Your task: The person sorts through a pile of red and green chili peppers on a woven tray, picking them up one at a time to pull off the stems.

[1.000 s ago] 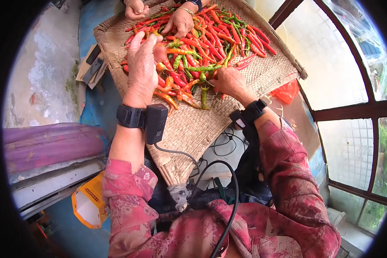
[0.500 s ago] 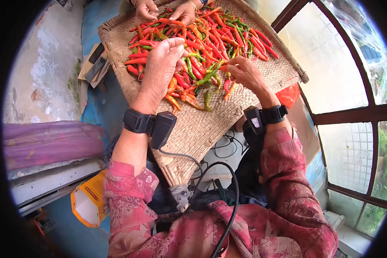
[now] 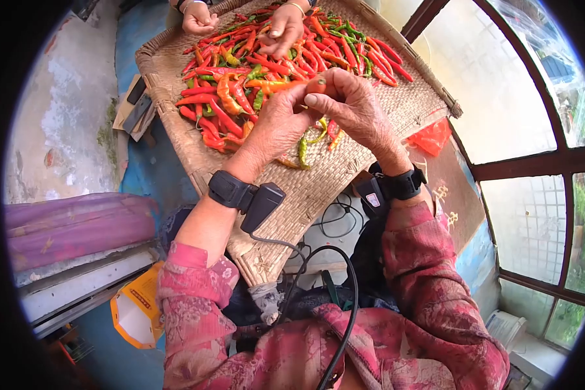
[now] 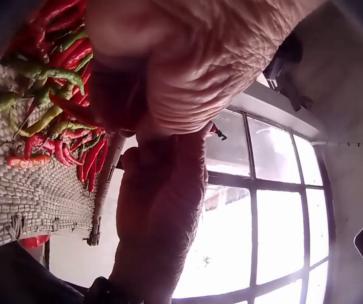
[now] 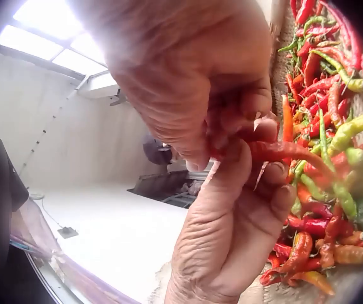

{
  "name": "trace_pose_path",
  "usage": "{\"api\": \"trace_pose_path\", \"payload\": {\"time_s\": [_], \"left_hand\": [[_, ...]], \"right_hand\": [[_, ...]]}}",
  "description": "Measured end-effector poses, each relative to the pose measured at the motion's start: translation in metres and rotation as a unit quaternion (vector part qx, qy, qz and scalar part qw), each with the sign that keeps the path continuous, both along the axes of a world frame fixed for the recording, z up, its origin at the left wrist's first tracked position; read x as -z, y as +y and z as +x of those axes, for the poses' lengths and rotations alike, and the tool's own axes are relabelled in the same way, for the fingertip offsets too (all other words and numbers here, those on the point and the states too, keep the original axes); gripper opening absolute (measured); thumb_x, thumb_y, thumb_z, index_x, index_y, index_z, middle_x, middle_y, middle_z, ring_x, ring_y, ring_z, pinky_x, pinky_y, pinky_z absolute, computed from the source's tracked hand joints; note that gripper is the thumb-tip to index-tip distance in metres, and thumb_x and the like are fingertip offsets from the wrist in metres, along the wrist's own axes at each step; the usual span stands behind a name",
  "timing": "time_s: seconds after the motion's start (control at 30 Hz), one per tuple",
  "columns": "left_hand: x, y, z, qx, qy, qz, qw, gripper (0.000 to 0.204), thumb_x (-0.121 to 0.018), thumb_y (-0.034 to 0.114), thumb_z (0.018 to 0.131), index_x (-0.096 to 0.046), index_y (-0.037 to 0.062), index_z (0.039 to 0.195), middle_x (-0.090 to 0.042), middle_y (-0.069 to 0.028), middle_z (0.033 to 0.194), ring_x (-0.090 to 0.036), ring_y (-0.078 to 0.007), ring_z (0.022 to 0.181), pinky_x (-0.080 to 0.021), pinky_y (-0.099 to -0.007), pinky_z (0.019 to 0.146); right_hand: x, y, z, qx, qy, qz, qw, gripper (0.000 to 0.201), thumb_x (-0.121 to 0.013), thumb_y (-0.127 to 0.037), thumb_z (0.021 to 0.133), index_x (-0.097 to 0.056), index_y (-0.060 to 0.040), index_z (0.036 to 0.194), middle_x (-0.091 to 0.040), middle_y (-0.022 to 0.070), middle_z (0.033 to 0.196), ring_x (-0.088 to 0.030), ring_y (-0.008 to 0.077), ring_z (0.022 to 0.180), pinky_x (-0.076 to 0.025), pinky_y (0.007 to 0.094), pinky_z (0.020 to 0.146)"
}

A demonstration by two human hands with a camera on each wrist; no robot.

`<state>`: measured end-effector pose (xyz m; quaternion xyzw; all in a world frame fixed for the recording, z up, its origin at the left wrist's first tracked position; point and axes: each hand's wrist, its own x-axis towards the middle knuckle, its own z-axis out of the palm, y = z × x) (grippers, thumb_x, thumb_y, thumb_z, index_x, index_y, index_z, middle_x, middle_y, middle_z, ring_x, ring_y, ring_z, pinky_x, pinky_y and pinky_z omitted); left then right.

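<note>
Both hands meet above the woven tray [image 3: 312, 188] in the head view. The left hand [image 3: 276, 127] holds a red pepper [image 5: 286, 152] between thumb and fingers, its curved tapering end sticking out in the right wrist view. At the pepper's other end, the right hand [image 3: 356, 107] pinches with thumb and fingertips, which largely hide that end. Red, orange and green peppers [image 3: 224, 120] lie heaped beyond and left of the hands. In the left wrist view, the left palm [image 4: 200, 63] covers the grip.
Another person's two hands [image 3: 198, 18] [image 3: 286, 29] are over the far part of the heap. A red bag [image 3: 431, 138] lies right of the tray, near framed windows [image 3: 526, 221]. Black cables [image 3: 344, 218] hang below. At left are a purple cloth [image 3: 78, 227] and a yellow box [image 3: 136, 305].
The right hand has moved left and the left hand right and down, so they now meet at one pepper. Some peppers at the heap's near left lie differently. The other person's hands have moved apart.
</note>
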<state>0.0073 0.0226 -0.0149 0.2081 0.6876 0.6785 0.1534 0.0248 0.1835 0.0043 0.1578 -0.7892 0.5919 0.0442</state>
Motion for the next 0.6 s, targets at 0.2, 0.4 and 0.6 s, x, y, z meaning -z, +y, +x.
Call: {"api": "trace_pose_path", "payload": {"time_s": [0.2, 0.4, 0.6], "left_hand": [[-0.004, -0.007, -0.01, -0.072, -0.102, 0.169, 0.978, 0.021, -0.053, 0.02, 0.091, -0.053, 0.0054, 0.106, -0.059, -0.0003, 0.086, -0.053, -0.0037, 0.068, -0.046, -0.0183, 0.06], [-0.009, -0.029, -0.021, -0.169, -0.096, 0.202, 0.96, 0.017, -0.051, 0.017, 0.092, -0.051, 0.0058, 0.105, -0.062, -0.007, 0.093, -0.053, -0.0047, 0.066, -0.046, -0.0188, 0.06], [-0.014, -0.074, -0.047, -0.252, -0.103, 0.249, 0.93, 0.023, -0.054, 0.015, 0.091, -0.048, -0.0005, 0.107, -0.059, -0.0106, 0.095, -0.059, -0.0141, 0.084, -0.048, -0.0253, 0.076]], "right_hand": [[0.016, -0.018, -0.009, 0.017, 0.047, -0.018, 0.999, 0.043, -0.052, -0.035, 0.092, -0.049, 0.0003, 0.117, -0.057, 0.0046, 0.086, -0.055, 0.0087, 0.077, -0.046, 0.0233, 0.068], [0.025, -0.015, -0.009, -0.085, -0.046, 0.082, 0.992, 0.033, -0.045, -0.029, 0.095, -0.058, 0.0006, 0.092, -0.052, 0.0042, 0.066, -0.05, 0.0102, 0.061, -0.043, 0.0256, 0.056], [0.038, 0.03, -0.026, 0.064, 0.038, 0.264, 0.962, 0.018, -0.051, -0.016, 0.087, -0.06, -0.0008, 0.085, -0.058, 0.0126, 0.068, -0.059, 0.0243, 0.063, -0.046, 0.036, 0.059]]}}
